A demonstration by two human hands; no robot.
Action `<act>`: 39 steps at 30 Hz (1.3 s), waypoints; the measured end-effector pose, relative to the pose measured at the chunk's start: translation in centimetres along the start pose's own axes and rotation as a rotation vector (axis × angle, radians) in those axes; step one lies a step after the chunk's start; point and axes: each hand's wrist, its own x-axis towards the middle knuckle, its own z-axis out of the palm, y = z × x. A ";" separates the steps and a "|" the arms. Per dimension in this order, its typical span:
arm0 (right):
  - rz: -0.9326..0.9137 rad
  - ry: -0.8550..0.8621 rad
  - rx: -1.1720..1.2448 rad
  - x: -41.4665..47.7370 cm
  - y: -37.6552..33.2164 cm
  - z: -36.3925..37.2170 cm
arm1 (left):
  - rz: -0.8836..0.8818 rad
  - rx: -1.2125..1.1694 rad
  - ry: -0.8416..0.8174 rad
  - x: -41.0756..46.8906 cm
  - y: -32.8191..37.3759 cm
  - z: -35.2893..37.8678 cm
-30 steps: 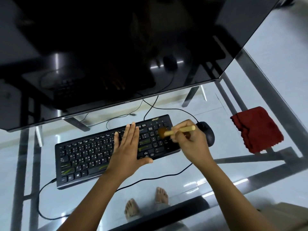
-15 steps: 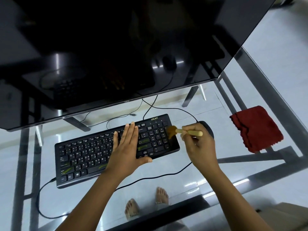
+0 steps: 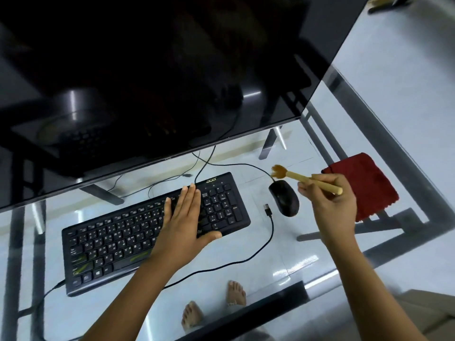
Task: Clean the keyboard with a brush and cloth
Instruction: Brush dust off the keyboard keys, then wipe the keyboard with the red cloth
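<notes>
Fingers of the right hand (image 3: 332, 203) pinch a slim wooden brush (image 3: 299, 176) above the black mouse (image 3: 284, 199), bristles pointing left toward the black keyboard (image 3: 110, 242) under the flat, straight-fingered left hand (image 3: 184, 222), red cloth (image 3: 374, 188) just right.

Brand: "acer" in pale letters on the top edge of the keyboard (image 3: 123, 244), above the number pad (image 3: 221, 207).
Letter keys: white legends, with Q, W, E readable in the upper letter row and Z, N lower down.
Bottom row: Windows logo on one key.
Number pad legends: too blurred to read.
Monitor (image 3: 147, 70) lower bezel: small mark, unreadable.
</notes>
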 end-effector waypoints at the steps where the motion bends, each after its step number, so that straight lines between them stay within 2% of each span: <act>1: 0.001 0.047 0.015 0.4 0.1 -0.8 | 0.027 -0.006 0.005 0.6 1.0 -0.1; 5: 0.031 0.189 -0.048 2.4 1.8 -4.3 | 0.190 -0.006 0.002 4.8 7.7 -0.2; 10: 0.012 0.216 -0.315 3.8 5.6 -5.8 | 0.350 0.026 -0.046 10.7 16.1 0.9; 14: -0.169 0.176 -0.674 4.3 8.8 -6.2 | 0.351 0.097 -0.086 13.2 19.0 2.6; 19: -0.186 0.099 -0.947 4.5 10.4 -6.6 | 0.335 0.125 -0.106 14.4 19.3 3.4; 23: -0.201 0.096 -0.945 6.2 10.0 -7.1 | 0.337 0.162 -0.115 14.3 19.0 3.4; 25: -0.142 0.099 -0.931 8.4 9.4 -7.9 | 0.335 0.145 -0.114 14.0 18.7 3.2; 28: -0.067 0.012 -1.059 11.0 9.4 -8.9 | 0.330 0.120 -0.110 13.5 18.0 3.1; 30: -0.121 0.010 -1.060 11.7 9.7 -8.5 | 0.313 0.091 -0.075 12.6 16.4 2.8; 33: -0.163 0.070 -0.986 12.2 10.5 -9.7 | 0.324 0.052 -0.084 11.2 15.5 3.1; 36: -0.101 0.111 -0.771 12.1 8.4 -8.2 | 0.281 0.021 -0.041 9.9 12.5 2.1; 39: -0.256 0.064 -0.716 10.2 5.4 -5.3 | 0.211 -0.009 0.018 7.9 8.9 0.7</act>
